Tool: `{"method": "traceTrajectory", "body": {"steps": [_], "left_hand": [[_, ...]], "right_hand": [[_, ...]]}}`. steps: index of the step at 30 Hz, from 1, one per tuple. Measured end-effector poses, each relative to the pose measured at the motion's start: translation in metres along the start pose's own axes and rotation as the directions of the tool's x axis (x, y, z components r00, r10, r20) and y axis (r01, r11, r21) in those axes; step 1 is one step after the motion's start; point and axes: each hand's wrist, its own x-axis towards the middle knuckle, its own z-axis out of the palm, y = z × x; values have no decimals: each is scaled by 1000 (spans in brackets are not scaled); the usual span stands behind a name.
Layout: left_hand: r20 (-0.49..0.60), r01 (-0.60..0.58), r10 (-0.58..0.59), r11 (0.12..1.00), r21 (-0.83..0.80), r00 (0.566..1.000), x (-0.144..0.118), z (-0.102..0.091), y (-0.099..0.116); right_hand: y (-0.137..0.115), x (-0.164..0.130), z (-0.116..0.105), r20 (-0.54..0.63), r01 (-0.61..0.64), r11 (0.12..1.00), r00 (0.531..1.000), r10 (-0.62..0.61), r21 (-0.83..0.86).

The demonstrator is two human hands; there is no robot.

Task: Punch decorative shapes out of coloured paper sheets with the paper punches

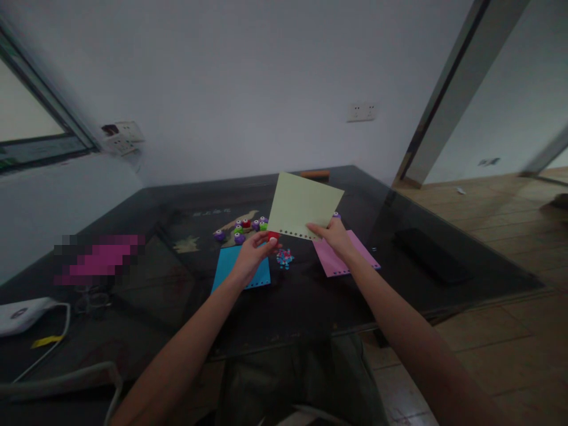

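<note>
A pale yellow sheet of paper (306, 201) is held up above the table, with a row of punched holes along its lower edge. My right hand (332, 235) grips its lower right edge, thumb on top. My left hand (255, 254) is closed on a small red craft punch (273, 236) at the sheet's lower left corner. Beneath my left hand lies a blue sheet (226, 266) with punched holes. A pink sheet (341, 257), also holed, lies under my right hand. Between them is a small pile of punched paper bits (284, 258).
Several purple, green and red punches (239, 238) stand behind the blue sheet. On the dark table (302, 313), a black object (430, 257) lies at right and an orange-brown object (316, 174) at the back. A white power strip (26, 313) with a cable sits at left.
</note>
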Motion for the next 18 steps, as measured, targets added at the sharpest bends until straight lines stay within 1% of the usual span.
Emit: {"method": "traceTrajectory", "body": {"steps": [3, 9, 11, 15, 18], "left_hand": [[2, -5, 5, 1000, -3, 1000, -1, 1, 2], [-9, -7, 8, 999, 49, 1000, -1, 2, 3], [-3, -14, 14, 999, 43, 1000, 0, 1, 2], [-2, -24, 24, 1000, 11, 1000, 0, 1, 0], [-13, -20, 20, 999, 36, 1000, 1, 1, 0]], "right_hand": [[0, 0, 0, 6, 8, 1000, 1000, -8, 5], [4, 2, -1, -9, -5, 999, 1000, 5, -53], [4, 2, -1, -8, -3, 998, 1000, 2, -60], [1, 0, 0, 8, 10, 999, 1000, -9, -44], [-4, -1, 0, 21, 18, 998, 1000, -16, -61]]}}
